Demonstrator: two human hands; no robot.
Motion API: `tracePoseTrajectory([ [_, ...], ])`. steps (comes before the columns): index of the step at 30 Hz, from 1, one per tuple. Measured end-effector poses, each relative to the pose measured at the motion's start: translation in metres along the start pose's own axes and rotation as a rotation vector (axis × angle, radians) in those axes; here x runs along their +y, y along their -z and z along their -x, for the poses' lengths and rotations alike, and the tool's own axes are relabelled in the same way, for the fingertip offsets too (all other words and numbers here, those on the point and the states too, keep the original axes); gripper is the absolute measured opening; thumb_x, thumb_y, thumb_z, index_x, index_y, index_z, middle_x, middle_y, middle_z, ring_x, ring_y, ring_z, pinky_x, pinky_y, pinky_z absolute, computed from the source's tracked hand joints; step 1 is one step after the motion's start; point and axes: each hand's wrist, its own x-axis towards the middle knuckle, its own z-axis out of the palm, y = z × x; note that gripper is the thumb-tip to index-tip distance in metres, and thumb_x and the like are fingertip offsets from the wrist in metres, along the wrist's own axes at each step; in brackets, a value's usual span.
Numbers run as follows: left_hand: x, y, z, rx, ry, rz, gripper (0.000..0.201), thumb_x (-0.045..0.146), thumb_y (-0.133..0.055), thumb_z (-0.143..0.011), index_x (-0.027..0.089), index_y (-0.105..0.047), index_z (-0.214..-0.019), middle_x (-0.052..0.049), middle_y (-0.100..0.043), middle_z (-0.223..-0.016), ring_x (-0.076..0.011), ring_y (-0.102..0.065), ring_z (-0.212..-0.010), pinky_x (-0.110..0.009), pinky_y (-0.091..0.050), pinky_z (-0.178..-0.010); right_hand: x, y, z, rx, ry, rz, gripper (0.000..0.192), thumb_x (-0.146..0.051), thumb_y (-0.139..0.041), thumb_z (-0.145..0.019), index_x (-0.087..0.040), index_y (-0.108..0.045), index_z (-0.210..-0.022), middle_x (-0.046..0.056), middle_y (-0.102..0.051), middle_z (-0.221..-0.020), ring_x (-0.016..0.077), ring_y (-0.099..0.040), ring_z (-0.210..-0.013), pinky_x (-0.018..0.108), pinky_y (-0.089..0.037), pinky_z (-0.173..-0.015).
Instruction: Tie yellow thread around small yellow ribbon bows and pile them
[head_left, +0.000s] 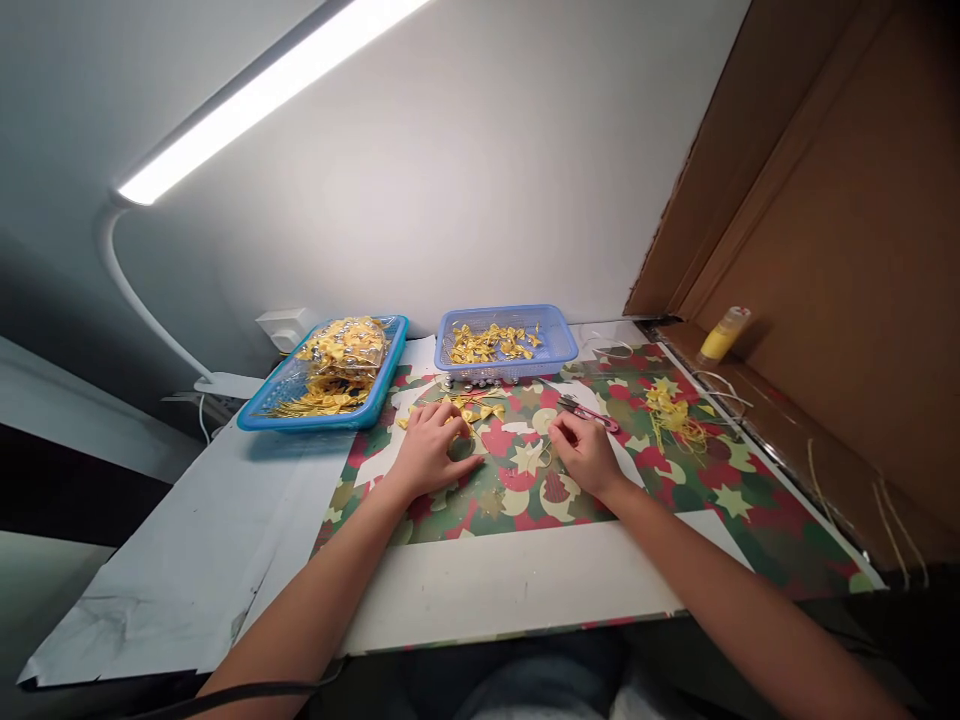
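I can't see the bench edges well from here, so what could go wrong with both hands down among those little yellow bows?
1. The left hand rests on loose yellow bows; a sweep could scatter or crush them.
2. The red-handled snips lie just beyond the right hand; a blind reach might nick a finger.
3. The yellow ribbon scraps sit loose on the patterned mat and might get mixed in with the bows.

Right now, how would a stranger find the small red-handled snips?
Start at the star-patterned mat under the lamp. Just beyond the right hand, in front of the pale blue mesh basket, lie the small red-handled snips, the only red tool among yellow ribbon bows.
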Motion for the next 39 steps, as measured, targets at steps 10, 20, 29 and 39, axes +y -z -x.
tracePoseTrajectory([
  [10, -0.005, -0.007, 0.001, 0.093, 0.037, -0.031, 0.018, 0.029, -0.053, -0.086, 0.02, -0.063, -0.074, -0.006, -0.065, -0.089, -0.0232, -0.054, -0.088, -0.037, -0.037, -0.079, 0.003, 0.013, -0.009, 0.116, 0.026, 0.058, 0.017, -0.024, -0.048, -0.084, -0.021, -0.057, -0.069, 0.0, -0.059, -0.065, 0.0158, -0.051, -0.063, 0.028, -0.039, -0.062],
  [20, 0.001, -0.007, 0.003, 0.272, 0.149, -0.073, 0.015, 0.035, -0.061, -0.081, 0.02, -0.061, -0.078, -0.006, -0.064, -0.089, -0.0244, -0.055, -0.088, -0.037, -0.035, -0.078, 0.012, 0.021, -0.014, -0.028, 0.138, 0.231, 0.007, -0.023, -0.062, -0.078, -0.022, -0.065, -0.085, 0.005, -0.064, -0.09, 0.0232, -0.053, -0.091, 0.038, -0.042, -0.083],
  [29, 0.006, -0.006, 0.002, 0.259, 0.118, 0.003, 0.011, 0.028, -0.056, -0.083, 0.021, -0.062, -0.078, -0.006, -0.065, -0.092, -0.0249, -0.056, -0.093, -0.039, -0.036, -0.08, -0.003, 0.005, -0.005, -0.417, 0.165, 0.399, 0.009, -0.02, -0.06, -0.086, -0.02, -0.058, -0.077, 0.008, -0.059, -0.104, 0.0261, -0.046, -0.098, 0.048, -0.038, -0.088],
  [39, 0.027, -0.012, 0.0, 0.173, -0.062, 0.11, 0.02, 0.028, -0.056, -0.087, 0.024, -0.068, -0.102, -0.006, -0.068, -0.104, -0.0234, -0.056, -0.099, -0.039, -0.039, -0.087, -0.012, 0.006, -0.003, -0.318, 0.134, 0.041, 0.01, -0.022, -0.056, -0.089, -0.021, -0.057, -0.079, 0.005, -0.058, -0.099, 0.0222, -0.047, -0.099, 0.04, -0.038, -0.092],
])
